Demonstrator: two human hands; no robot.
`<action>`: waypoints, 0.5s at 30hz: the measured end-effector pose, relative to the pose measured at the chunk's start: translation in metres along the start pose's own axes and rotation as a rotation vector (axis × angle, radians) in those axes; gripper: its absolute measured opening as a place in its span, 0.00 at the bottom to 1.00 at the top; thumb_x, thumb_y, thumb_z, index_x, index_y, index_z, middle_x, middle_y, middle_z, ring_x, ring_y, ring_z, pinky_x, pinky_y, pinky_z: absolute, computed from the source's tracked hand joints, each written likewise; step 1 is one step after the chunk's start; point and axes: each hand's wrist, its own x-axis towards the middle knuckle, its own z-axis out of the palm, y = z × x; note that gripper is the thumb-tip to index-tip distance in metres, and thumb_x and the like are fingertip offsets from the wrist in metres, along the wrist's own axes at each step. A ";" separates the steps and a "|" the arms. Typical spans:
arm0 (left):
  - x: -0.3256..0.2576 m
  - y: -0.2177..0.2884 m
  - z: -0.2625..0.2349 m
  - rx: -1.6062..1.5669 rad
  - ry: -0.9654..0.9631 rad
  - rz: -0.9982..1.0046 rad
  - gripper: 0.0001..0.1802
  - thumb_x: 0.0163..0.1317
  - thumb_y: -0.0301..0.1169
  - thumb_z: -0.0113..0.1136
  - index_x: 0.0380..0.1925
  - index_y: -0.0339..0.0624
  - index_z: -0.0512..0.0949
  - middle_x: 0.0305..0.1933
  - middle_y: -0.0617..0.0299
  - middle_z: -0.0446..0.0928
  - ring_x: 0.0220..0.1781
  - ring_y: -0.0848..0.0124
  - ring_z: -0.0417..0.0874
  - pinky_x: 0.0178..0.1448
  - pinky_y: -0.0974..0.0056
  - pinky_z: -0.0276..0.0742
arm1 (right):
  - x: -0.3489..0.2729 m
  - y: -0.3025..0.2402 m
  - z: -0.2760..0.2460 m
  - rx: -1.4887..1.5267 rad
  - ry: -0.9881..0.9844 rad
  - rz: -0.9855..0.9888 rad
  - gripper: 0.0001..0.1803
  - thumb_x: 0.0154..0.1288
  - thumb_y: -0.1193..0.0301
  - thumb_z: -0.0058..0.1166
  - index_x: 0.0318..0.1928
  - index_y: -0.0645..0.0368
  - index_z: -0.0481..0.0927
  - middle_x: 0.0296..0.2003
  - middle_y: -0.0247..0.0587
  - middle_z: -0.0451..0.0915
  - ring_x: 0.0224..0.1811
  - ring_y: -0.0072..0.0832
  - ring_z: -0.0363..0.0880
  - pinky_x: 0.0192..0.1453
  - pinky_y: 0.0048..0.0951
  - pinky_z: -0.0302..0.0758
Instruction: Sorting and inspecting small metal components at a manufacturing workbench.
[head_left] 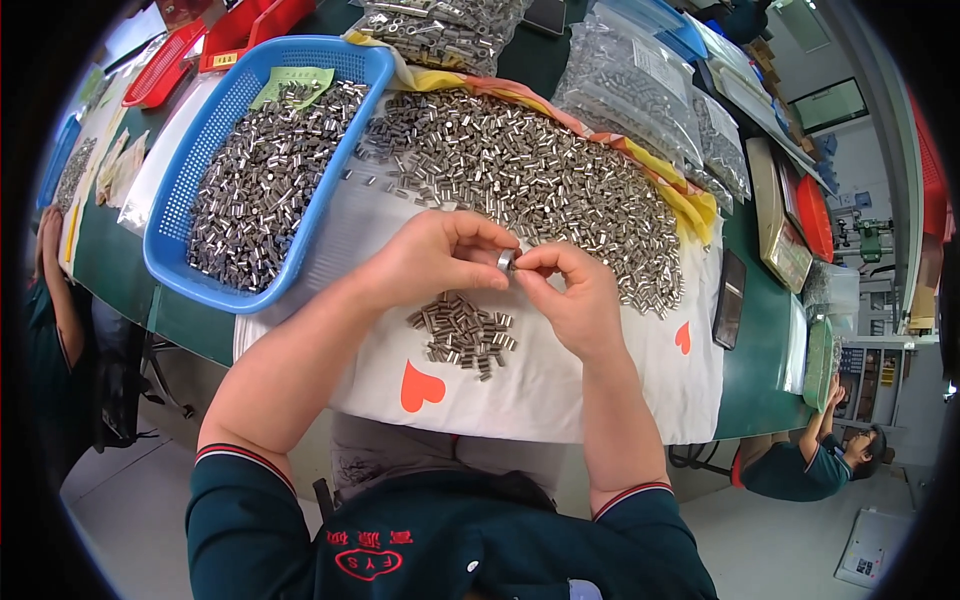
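We are holding one small metal sleeve between both hands above the white cloth. Our left hand is pinching it with thumb and fingertips closed on it, and our right hand is gripping it from the other side. A small heap of sleeves is lying on the cloth just below the hands; a big pile is spreading beyond them. A blue basket of sleeves is sitting at the cloth's left.
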 end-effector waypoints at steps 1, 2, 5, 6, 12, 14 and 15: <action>-0.001 0.000 0.000 0.013 0.010 0.003 0.18 0.50 0.19 0.62 0.43 0.32 0.73 0.37 0.60 0.77 0.39 0.77 0.78 0.44 0.73 0.75 | 0.000 -0.002 0.000 0.002 -0.001 0.000 0.05 0.49 0.79 0.55 0.30 0.61 0.78 0.26 0.33 0.77 0.29 0.20 0.74 0.33 0.21 0.70; -0.001 -0.001 0.000 0.014 0.011 0.002 0.18 0.50 0.19 0.62 0.43 0.32 0.73 0.37 0.60 0.77 0.39 0.77 0.78 0.44 0.73 0.75 | -0.001 -0.004 0.001 -0.020 0.001 0.010 0.05 0.49 0.80 0.55 0.30 0.61 0.77 0.26 0.33 0.77 0.29 0.19 0.74 0.34 0.20 0.70; 0.000 -0.003 0.000 -0.014 0.013 0.003 0.18 0.50 0.20 0.62 0.43 0.32 0.73 0.36 0.60 0.77 0.39 0.78 0.77 0.44 0.73 0.75 | -0.003 -0.006 0.006 -0.151 0.052 -0.062 0.05 0.48 0.80 0.55 0.29 0.61 0.76 0.26 0.34 0.77 0.29 0.22 0.74 0.34 0.22 0.71; 0.000 -0.005 -0.001 0.041 0.028 0.008 0.18 0.49 0.20 0.63 0.43 0.32 0.74 0.37 0.60 0.77 0.39 0.78 0.77 0.44 0.73 0.75 | -0.003 -0.007 0.008 -0.261 0.100 -0.143 0.04 0.47 0.79 0.55 0.27 0.61 0.76 0.25 0.36 0.76 0.28 0.26 0.75 0.32 0.24 0.71; 0.000 -0.003 0.001 0.063 0.083 0.005 0.17 0.49 0.23 0.64 0.41 0.33 0.75 0.37 0.61 0.78 0.38 0.79 0.77 0.43 0.74 0.75 | -0.002 -0.004 0.017 -0.161 0.227 -0.187 0.05 0.45 0.79 0.56 0.26 0.60 0.75 0.22 0.38 0.74 0.25 0.32 0.73 0.29 0.28 0.69; 0.000 -0.003 0.000 0.002 0.062 0.024 0.17 0.49 0.23 0.64 0.41 0.33 0.75 0.37 0.61 0.78 0.38 0.79 0.77 0.43 0.73 0.75 | -0.003 -0.003 0.014 -0.210 0.191 -0.195 0.05 0.45 0.79 0.56 0.26 0.60 0.75 0.22 0.38 0.74 0.25 0.31 0.74 0.29 0.28 0.70; 0.001 -0.004 0.001 0.041 0.064 0.023 0.18 0.49 0.22 0.64 0.41 0.32 0.75 0.37 0.61 0.78 0.38 0.78 0.77 0.43 0.73 0.75 | -0.004 -0.002 0.013 -0.260 0.156 -0.201 0.05 0.46 0.79 0.56 0.26 0.60 0.75 0.23 0.37 0.75 0.25 0.30 0.74 0.29 0.27 0.70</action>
